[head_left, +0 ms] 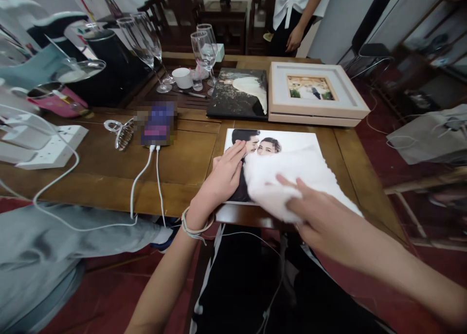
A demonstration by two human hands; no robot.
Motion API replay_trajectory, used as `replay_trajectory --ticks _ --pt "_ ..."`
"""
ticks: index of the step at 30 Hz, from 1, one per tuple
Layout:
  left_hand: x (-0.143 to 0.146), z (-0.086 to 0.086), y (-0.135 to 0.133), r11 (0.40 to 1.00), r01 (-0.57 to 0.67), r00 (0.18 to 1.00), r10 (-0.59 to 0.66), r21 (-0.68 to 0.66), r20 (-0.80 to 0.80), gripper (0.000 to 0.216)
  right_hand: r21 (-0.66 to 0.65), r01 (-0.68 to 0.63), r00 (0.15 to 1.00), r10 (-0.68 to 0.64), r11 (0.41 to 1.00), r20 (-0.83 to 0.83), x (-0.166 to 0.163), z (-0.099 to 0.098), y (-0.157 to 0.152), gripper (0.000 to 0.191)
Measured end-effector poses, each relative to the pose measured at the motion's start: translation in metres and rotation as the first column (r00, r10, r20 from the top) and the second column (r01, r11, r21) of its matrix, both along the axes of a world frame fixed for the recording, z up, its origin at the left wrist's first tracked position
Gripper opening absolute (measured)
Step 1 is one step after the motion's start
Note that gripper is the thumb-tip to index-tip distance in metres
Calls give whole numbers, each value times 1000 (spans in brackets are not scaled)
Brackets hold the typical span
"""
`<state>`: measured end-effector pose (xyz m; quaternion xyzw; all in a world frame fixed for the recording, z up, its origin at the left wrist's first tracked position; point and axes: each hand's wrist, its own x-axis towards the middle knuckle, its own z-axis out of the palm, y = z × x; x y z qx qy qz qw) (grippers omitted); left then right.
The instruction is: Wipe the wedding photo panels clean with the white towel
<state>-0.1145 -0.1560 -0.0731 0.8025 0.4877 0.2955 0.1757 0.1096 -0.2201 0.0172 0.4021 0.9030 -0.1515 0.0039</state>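
Observation:
A photo album (297, 139) with a couple on its white cover lies flat at the near edge of the wooden table. My left hand (228, 173) rests on the cover's left side, fingers stretched out and close together, a pale bracelet at the wrist. In my right hand (310, 207) is a white cloth (284, 178), gripped at its near end and spread over the cover's lower right part. Motion blurs the right fingers a little. Much of the cover is hidden under the cloth.
Behind the album sit a dark photo album (239, 93) and a framed picture box (317, 93). Glasses (202, 46) and a white cup (182, 78) stand farther back. Leftward are a charging phone (157, 124), hair claw (124, 133) and power strip (54, 146). A person (295, 12) stands beyond the table.

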Motion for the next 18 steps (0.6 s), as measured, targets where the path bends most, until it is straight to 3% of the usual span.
replay_trajectory --ticks 3,6,10,14,16,18 --pt "0 -1 0 1000 5 999 -5 6 45 44 151 63 998 -65 987 9 -14 -13 45 37" --pt "-1 0 -2 999 -34 993 34 5 111 45 206 68 997 -75 976 26 -29 -25 64 39" --pt "-4 2 -5 997 -47 974 33 56 226 56 136 -81 996 85 987 -23 -34 -27 38 33" --pt "-4 3 -8 997 -1 976 -15 73 216 53 2 -284 953 283 959 -110 -16 -11 -2 32" --pt "-3 4 -8 999 2 986 -11 55 169 49 -12 -207 974 205 978 -92 -3 -2 -8 32" --pt "-1 5 -7 999 9 993 -15 47 114 45 21 -48 999 48 999 -10 8 5 1 29"
